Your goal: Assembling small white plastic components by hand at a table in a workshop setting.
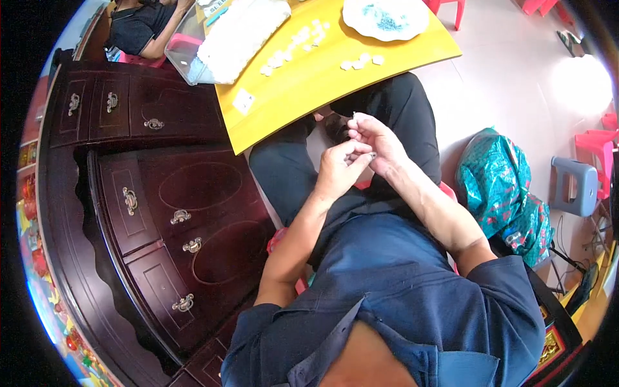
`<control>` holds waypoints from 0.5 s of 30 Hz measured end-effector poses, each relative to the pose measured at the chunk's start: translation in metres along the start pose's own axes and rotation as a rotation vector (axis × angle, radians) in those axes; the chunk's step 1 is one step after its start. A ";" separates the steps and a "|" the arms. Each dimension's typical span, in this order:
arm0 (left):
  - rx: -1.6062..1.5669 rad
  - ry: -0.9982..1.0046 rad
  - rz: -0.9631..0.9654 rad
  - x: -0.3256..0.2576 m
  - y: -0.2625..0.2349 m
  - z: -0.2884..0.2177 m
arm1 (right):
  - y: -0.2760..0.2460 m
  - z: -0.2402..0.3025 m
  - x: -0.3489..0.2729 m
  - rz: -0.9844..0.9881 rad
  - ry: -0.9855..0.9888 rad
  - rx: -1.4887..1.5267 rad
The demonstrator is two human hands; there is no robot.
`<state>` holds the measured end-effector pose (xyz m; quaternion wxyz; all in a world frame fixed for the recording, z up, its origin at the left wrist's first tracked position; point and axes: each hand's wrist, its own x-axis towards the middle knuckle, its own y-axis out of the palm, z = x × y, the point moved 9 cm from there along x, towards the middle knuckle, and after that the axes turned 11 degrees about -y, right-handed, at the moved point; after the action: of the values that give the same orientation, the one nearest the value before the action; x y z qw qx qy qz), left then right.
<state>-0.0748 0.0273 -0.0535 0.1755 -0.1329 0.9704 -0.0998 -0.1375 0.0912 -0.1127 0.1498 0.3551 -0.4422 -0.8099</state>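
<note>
Both hands are held close together above my lap, just off the near edge of the yellow table [309,84]. My left hand [340,169] is closed in a pinch, with a tiny greyish thing at its fingertips, too small to name. Beside it, slightly farther out, my right hand [380,143] is curled, thumb and forefinger pressed together on something tiny. On the table lie several small white pieces [277,61], scattered in a loose band, with another small group [361,62] farther right. A white scalloped plate [416,26] bears a heap of tiny blue-green bits [385,19].
A clear plastic bin [196,72] with a white slab [242,42] stands at the table's far left. Dark wooden drawers [180,187] flank my left. On the right are a shiny green bag [493,174] and a blue-grey stool [574,187]. Another person [138,29] sits at far left.
</note>
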 end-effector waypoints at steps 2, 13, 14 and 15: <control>0.025 0.013 0.039 -0.002 -0.001 -0.007 | 0.005 -0.002 -0.004 0.050 0.028 -0.006; 0.011 0.007 0.081 -0.016 -0.022 -0.019 | 0.017 0.005 -0.003 0.160 -0.092 -0.224; 0.006 0.029 0.047 -0.016 -0.030 -0.027 | 0.023 0.008 -0.009 0.154 -0.084 -0.237; -0.031 0.051 -0.011 -0.015 -0.040 -0.032 | 0.025 0.009 -0.009 0.198 -0.112 -0.297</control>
<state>-0.0641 -0.0018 -0.0100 0.1483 -0.1386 0.9751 -0.0890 -0.1396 0.0880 -0.0850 0.2547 0.2383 -0.3582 -0.8660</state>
